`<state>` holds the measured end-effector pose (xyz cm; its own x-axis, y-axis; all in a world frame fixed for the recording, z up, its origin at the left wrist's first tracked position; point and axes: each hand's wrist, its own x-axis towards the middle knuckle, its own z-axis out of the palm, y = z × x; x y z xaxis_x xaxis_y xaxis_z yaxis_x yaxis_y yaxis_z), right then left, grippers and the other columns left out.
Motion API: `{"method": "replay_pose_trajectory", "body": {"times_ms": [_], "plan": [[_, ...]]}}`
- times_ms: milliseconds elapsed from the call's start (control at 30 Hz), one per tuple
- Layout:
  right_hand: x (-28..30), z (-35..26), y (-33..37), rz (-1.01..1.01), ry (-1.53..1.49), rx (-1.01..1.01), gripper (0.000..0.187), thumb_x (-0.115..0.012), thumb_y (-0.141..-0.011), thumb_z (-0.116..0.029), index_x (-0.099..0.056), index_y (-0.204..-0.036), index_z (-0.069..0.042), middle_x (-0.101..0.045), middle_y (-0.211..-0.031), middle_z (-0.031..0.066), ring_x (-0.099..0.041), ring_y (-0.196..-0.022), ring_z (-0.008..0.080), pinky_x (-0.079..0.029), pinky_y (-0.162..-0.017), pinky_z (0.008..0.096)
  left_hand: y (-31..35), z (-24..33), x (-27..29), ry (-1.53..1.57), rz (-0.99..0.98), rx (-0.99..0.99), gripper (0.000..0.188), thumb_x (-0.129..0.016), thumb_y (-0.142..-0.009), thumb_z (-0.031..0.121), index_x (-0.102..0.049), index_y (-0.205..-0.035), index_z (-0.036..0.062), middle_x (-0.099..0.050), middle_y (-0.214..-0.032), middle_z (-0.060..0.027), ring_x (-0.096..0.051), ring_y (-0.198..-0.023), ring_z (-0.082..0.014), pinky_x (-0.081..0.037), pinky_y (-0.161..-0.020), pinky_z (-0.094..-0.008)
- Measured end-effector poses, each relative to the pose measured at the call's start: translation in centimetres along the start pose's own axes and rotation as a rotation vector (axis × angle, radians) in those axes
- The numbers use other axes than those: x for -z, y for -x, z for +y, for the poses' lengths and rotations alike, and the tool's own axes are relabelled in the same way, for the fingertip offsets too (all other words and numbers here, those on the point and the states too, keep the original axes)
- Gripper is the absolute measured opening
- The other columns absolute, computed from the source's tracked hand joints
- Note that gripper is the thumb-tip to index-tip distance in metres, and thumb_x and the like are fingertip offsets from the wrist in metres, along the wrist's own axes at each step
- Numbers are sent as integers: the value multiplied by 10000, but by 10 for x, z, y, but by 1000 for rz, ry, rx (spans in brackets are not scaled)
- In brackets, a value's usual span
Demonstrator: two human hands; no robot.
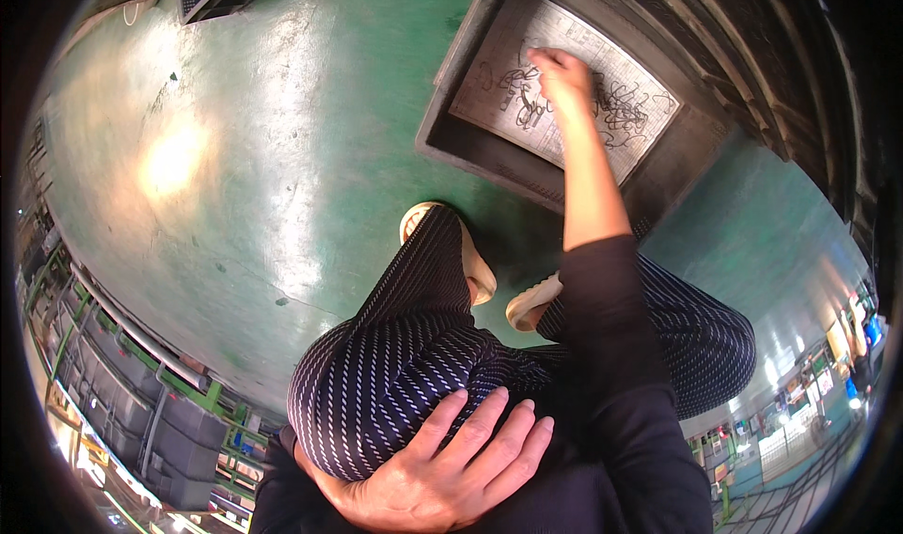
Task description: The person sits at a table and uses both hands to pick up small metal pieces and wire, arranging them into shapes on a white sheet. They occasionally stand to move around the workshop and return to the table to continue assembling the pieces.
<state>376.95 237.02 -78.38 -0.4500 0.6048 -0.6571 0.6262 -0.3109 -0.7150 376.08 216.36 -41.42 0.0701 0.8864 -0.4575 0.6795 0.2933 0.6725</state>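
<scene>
Left hand [442, 468]: nearest the camera, at the bottom of the view. It lies flat on the left thigh of the striped trousers [395, 374], palm down, fingers spread loosely over the cloth and gripping nothing.

Posture: the person squats. Both knees are bent, and the dark sleeve [611, 346] of the right arm passes over the right knee. Two pale sandals [475, 271] show below the knees, flat on the green floor [245, 158], close together with a small gap between them.

Right arm: stretched forward and down, bare from the sleeve cuff to the wrist.

Right hand [562, 78]: reaches into a dark grey plastic crate [442, 130] that stands on the floor just ahead of the sandals. The fingers are drawn together, tips pointing down onto the contents. Seen from the back of the hand; cannot tell whether they pinch anything.

Crate contents: a pale printed sheet [489, 92] lines the bottom and lies askew to the walls. Thin dark wire pieces [630, 111] lie scattered and tangled on the sheet, on both sides of the right hand. The fingertips meet the sheet among the wires near its upper middle.

Farther off: stacked dark crates [752, 54] just behind the open one, at upper right. Racking with green frames [122, 384] and grey bins runs along the left rim. Glare patch on the floor at left.
</scene>
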Motion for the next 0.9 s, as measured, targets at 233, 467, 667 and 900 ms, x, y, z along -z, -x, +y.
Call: {"method": "replay_pose_trajectory", "body": {"times_ms": [233, 467, 667, 900], "plan": [[38, -8, 36, -589, -687, -146, 179, -554, -855, -223, -542, -857, -44, -429, -659, -40, -329, -494, 27, -243, -417, 182, 4, -4, -1, -10, 26, -3, 437, -455, -754, 216, -498, -1163, 68, -511, -1154, -99, -471, -1105, -250, -335, -964, -411], [-10, 0, 15, -152, 341, 155, 235, -603, -800, -232, -611, -887, -14, -590, -730, 81, -545, -644, 174, -429, -596, 274, 3, -3, 0, -13, 8, -23, 426, -459, -761, 213, -502, -1159, 69, -515, -1154, -93, -478, -1100, -245, -335, -969, -404], [-40, -20, 33, 100, 758, 237, 159, -618, -725, -130, -641, -844, -27, -618, -829, 233, -614, -815, 364, -503, -719, 412, 2, -7, 2, -83, -29, -85, 438, -463, -760, 225, -497, -1166, 66, -510, -1167, -94, -473, -1110, -247, -333, -970, -405], [-44, -9, 40, 26, 845, 477, 156, -631, -726, -137, -592, -795, -2, -615, -738, 210, -613, -721, 377, -504, -638, 432, 11, -4, 11, 6, 36, -63, 369, -565, -758, 326, -600, -1069, 130, -592, -1047, -61, -569, -971, -196, -399, -889, -370]]}}
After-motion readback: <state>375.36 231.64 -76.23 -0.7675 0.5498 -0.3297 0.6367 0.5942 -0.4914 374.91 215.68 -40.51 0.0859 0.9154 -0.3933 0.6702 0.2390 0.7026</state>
